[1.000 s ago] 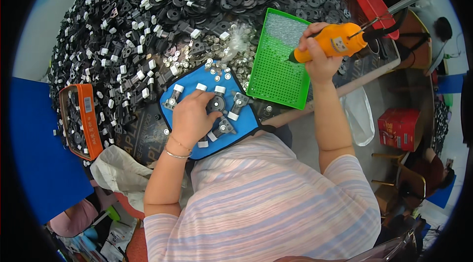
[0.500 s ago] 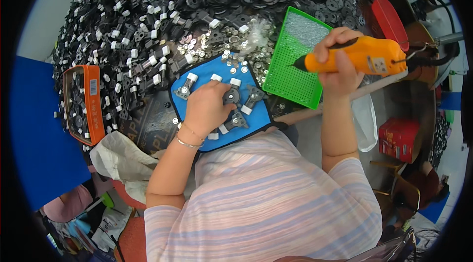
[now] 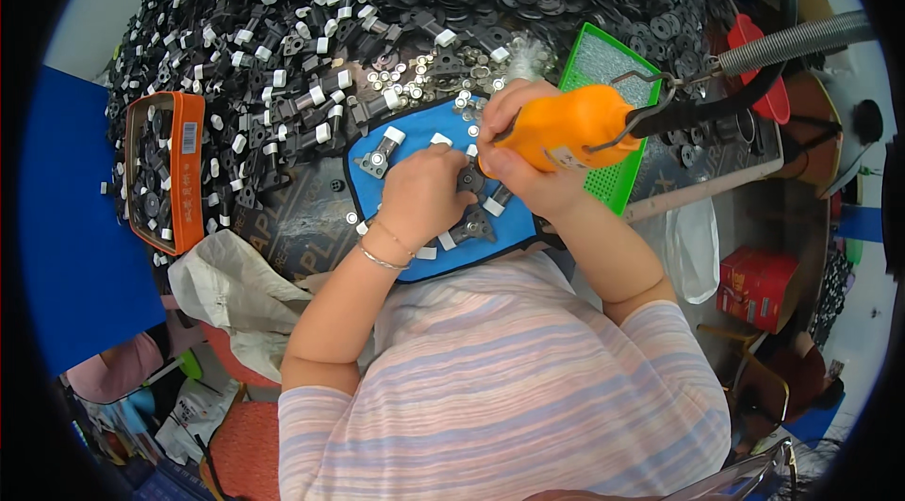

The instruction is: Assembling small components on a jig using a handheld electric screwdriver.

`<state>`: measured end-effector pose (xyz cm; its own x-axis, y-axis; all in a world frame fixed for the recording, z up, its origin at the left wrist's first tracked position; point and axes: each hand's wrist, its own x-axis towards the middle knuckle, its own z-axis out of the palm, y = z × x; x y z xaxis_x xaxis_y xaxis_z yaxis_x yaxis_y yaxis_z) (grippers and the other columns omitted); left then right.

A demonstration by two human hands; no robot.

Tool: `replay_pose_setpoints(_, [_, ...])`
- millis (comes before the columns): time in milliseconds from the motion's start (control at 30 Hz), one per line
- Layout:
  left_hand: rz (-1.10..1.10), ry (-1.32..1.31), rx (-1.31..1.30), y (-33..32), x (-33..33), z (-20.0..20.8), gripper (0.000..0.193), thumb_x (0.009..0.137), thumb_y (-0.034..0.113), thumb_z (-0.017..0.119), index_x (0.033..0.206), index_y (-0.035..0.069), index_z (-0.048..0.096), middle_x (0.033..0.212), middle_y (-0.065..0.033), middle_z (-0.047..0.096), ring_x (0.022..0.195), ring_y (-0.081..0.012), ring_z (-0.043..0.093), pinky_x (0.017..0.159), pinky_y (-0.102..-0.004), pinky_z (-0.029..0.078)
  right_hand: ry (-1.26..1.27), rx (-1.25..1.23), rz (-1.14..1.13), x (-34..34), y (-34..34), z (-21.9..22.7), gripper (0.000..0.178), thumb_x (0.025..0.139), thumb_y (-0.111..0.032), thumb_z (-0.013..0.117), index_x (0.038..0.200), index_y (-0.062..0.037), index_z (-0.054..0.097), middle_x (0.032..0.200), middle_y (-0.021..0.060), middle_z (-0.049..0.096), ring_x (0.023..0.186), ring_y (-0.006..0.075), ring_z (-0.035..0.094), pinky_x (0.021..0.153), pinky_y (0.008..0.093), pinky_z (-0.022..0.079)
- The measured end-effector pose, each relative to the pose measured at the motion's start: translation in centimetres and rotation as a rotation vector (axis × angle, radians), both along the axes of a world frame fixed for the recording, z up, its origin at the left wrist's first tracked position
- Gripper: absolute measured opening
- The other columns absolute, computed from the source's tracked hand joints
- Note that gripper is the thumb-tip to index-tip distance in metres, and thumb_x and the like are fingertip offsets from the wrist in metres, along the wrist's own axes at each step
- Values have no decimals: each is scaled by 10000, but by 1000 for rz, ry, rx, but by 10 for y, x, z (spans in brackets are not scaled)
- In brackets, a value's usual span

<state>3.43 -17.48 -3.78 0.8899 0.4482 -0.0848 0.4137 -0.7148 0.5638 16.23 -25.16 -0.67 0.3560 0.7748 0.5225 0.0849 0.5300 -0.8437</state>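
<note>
On the blue mat (image 3: 429,127), my left hand (image 3: 421,192) has its fingers closed on a dark grey part with a round disc (image 3: 469,180), holding it down. My right hand (image 3: 531,179) is wrapped around an orange electric screwdriver (image 3: 573,122). Its tip is hidden behind the right hand, close above the held part. Around my left hand lie more grey brackets with white ends, such as one bracket (image 3: 379,154) at the mat's left and another bracket (image 3: 478,226) nearer to me.
A green perforated tray (image 3: 609,182) holding small screws (image 3: 603,60) stands at the right. Behind the mat are small metal pieces (image 3: 405,80) and a large heap of black parts (image 3: 283,49). An orange-rimmed box (image 3: 189,176) stands left. A coiled spring (image 3: 801,43) hooks onto the screwdriver.
My right hand has brought the screwdriver left from above the green tray to the part on the mat. My left hand has stayed on the part.
</note>
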Motion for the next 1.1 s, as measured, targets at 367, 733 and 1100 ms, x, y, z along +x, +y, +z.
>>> replay_pose_setpoints(367, [-10, -1, -9, 2, 1, 0, 262, 584, 157, 754, 791, 66, 622, 779, -94, 580, 771, -279, 592, 646, -377, 483, 32, -67, -5, -3, 2, -6, 263, 639, -55, 702, 861, -26, 564, 766, 40, 587, 688, 124, 570, 651, 255, 466])
replay_pose_setpoints(733, [-19, -21, 9, -1, -1, 10, 399, 589, 132, 748, 943, 44, 586, 907, -137, 542, 824, -326, 573, 701, -397, 479, 258, 208, 352, 46, -17, 33, 323, 728, -167, 674, 942, -32, 473, 867, 102, 476, 597, 157, 523, 522, 251, 424])
replay_pose_setpoints(1100, [93, -272, -748, -14, 9, -6, 195, 804, -30, 529, 988, 32, 509, 963, -55, 462, 826, -124, 508, 736, -240, 436, 192, 205, -498, 111, -71, -4, 251, 717, 56, 610, 930, -8, 493, 809, 89, 556, 622, 129, 560, 582, 246, 479])
